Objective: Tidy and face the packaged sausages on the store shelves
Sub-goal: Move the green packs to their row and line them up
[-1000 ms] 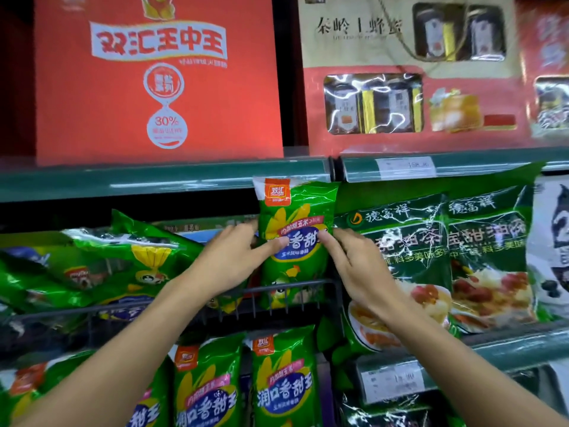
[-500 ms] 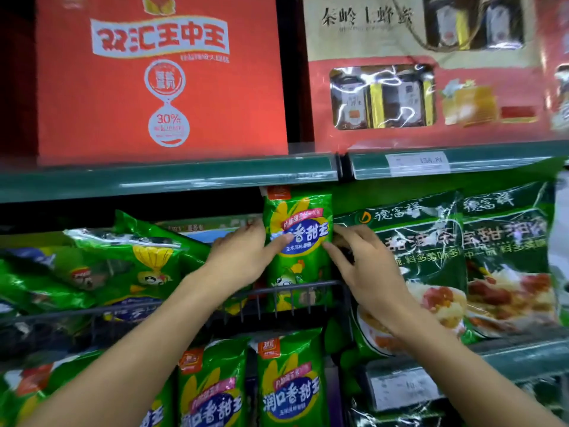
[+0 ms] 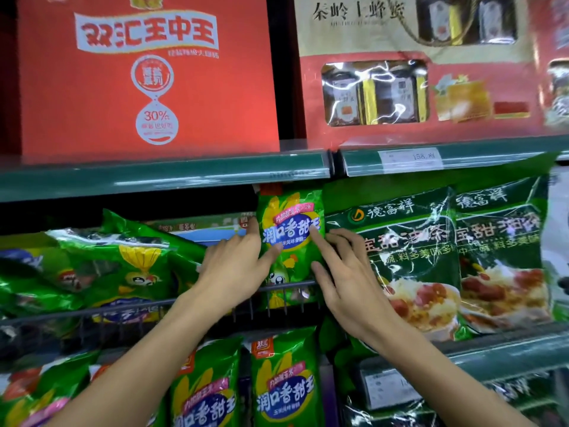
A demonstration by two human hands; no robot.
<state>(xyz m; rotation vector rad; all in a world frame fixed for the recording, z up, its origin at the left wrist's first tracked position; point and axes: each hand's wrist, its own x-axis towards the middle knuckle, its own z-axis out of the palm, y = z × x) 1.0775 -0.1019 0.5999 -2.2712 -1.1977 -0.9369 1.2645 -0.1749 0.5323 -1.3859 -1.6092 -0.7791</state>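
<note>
A green sausage pack (image 3: 291, 217) with a blue label stands upright behind the wire rail (image 3: 147, 306) of the middle shelf, its top just under the upper shelf edge (image 3: 169, 177). My left hand (image 3: 234, 269) holds the pack's left edge, thumb on the front and index finger along the side. My right hand (image 3: 348, 282) has fairly straight fingers, with the index fingertip and thumb touching the pack's right side. More green sausage packs (image 3: 123, 263) lie slumped and tilted to the left. Upright sausage packs (image 3: 283, 386) fill the row below.
Dark green food bags (image 3: 409, 241) stand right beside the held pack. A big red box (image 3: 147, 87) and a windowed gift box (image 3: 400, 87) sit on the shelf above. A price tag (image 3: 411, 157) is on the upper shelf edge.
The upright pack has risen a little, and its orange top is now tucked under the shelf edge. Both hands moved up with it; the right fingers have straightened.
</note>
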